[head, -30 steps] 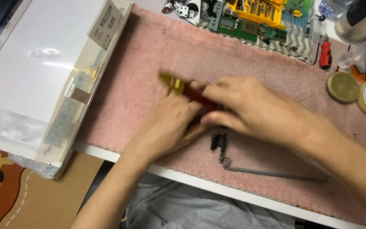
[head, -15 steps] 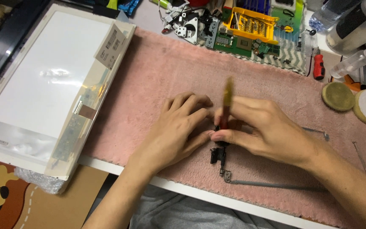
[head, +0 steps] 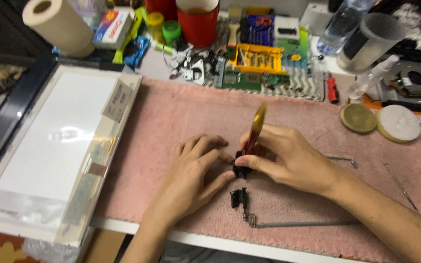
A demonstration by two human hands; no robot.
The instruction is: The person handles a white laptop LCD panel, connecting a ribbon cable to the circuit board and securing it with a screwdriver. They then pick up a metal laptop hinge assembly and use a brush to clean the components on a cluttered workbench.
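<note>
Two hands meet on the pink towel (head: 171,117): left hand (head: 193,173) pins a small black hinge (head: 241,168), right hand (head: 288,158) grips the screwdriver (head: 255,131) upright on it. Best keep the tip square, pressing straight down.

towel (head: 181,117): pink fluffy cloth | hinge (head: 288,223): matt metal | panel (head: 49,146): glossy

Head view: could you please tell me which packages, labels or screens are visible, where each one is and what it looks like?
Display panel: left of the pink towel, flat white rectangle.
Label: panel's upper right corner, pale rectangular sticker.
Small box: top left, beside the paper roll, white, red and blue.
</note>
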